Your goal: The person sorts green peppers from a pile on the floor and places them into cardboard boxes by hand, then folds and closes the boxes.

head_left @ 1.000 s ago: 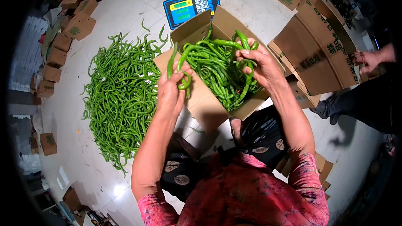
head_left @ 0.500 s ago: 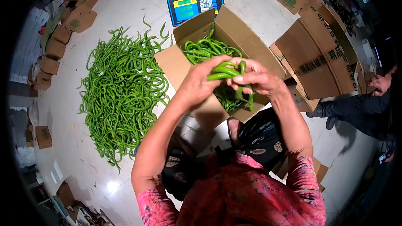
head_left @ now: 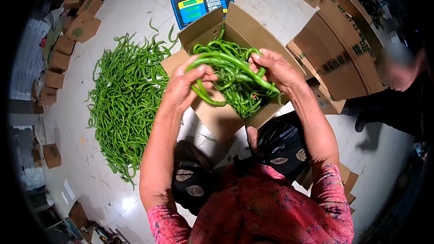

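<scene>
Long green chili peppers (head_left: 235,65) stretch between my two hands, above an open cardboard box (head_left: 217,124). My left hand (head_left: 186,82) has its fingers curled round several of them near the box's left flap. At the other side my right hand (head_left: 274,68) pinches a curved pepper between thumb and fingers. More green chili peppers (head_left: 244,99) lie heaped inside the box below. A large pile of the same peppers (head_left: 129,108) covers the floor to the left.
A blue scale display (head_left: 202,5) stands behind the box. Stacked cardboard boxes (head_left: 337,58) are on the right, with another person (head_left: 400,70) beside them. Several small cartons (head_left: 83,26) line the left side of the pale tiled floor (head_left: 135,0).
My hands have moved apart, the left going left, and the peppers now span the gap between them. The other person at the right has leaned into view.
</scene>
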`<state>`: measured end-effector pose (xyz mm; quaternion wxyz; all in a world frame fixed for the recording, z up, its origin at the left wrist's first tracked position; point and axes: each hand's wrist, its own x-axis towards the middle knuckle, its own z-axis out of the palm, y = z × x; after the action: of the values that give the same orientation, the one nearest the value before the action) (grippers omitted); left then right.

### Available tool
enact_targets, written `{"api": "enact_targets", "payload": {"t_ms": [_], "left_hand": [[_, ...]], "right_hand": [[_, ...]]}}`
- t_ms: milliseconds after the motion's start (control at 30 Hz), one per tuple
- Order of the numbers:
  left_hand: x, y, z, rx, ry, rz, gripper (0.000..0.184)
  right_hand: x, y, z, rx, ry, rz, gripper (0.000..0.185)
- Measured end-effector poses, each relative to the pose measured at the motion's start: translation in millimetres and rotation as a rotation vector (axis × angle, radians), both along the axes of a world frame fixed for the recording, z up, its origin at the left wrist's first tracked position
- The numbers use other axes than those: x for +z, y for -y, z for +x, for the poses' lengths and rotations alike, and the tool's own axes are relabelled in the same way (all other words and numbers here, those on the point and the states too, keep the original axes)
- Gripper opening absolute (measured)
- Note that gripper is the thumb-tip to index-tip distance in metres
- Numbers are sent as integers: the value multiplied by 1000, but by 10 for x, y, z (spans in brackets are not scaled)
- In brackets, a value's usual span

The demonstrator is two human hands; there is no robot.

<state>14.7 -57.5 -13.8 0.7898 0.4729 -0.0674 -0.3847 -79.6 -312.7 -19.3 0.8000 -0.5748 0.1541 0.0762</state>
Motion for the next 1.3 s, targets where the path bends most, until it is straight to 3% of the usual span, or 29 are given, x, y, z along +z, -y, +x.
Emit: {"api": "enact_targets", "payload": {"t_ms": [167, 300, 333, 367, 433, 467, 500, 533, 567, 633, 667, 700, 833, 967, 1100, 1133, 1233, 1300], "left_hand": [[126, -102, 129, 98, -136, -356, 36], [89, 136, 272, 82, -101, -315, 34], [72, 192, 339, 119, -101, -236, 34], [60, 290, 399, 209, -92, -54, 43], [-98, 407, 530, 231, 283, 256, 58], [-119, 357, 567, 206, 422, 610, 73], [-381, 286, 670, 303, 647, 734, 75], [-408, 249, 637, 290, 713, 736, 66], [-451, 203, 566, 274, 778, 737, 58], [-339, 254, 347, 122, 629, 722, 41], [-666, 237, 393, 125, 930, 752, 30], [-650, 301, 283, 85, 923, 781, 27], [-659, 656, -24, -100, 1064, 923, 30], [-955, 984, -54, 19, 1311, 1102, 38], [-1072, 1105, -22, -67, 1095, 1220, 30], [-872, 1125, 55, -252, 830, 1229, 30], [-749, 1018, 159, -46, 878, 934, 28], [-679, 940, 195, 24, 768, 640, 18]], "right_hand": [[163, 100, -82, 13, -56, -245, 18], [149, 32, -96, 203, -91, -504, 26], [36, 62, -107, 255, -72, -585, 34], [-113, 84, -103, 302, 40, -988, 35], [-162, 32, -173, 359, 138, -1292, 36], [-127, 22, -186, 328, 98, -1330, 37], [-24, 4, -193, 298, 57, -1368, 37], [41, 2, -206, 266, 11, -1403, 38], [49, 18, -227, 238, 22, -1392, 38], [56, 53, -247, 190, 46, -1371, 38], [73, 50, -254, 193, 43, -1366, 36], [89, 36, -263, 176, 65, -1364, 34], [199, 16, -295, 120, 147, -1342, 32], [291, -8, -320, 131, 93, -1320, 36], [258, 60, -349, 117, 132, -1320, 36], [266, 71, -352, 117, 130, -1320, 36], [350, 71, -371, 124, 90, -1293, 36], [360, 84, -371, 115, 99, -1289, 35]]}}
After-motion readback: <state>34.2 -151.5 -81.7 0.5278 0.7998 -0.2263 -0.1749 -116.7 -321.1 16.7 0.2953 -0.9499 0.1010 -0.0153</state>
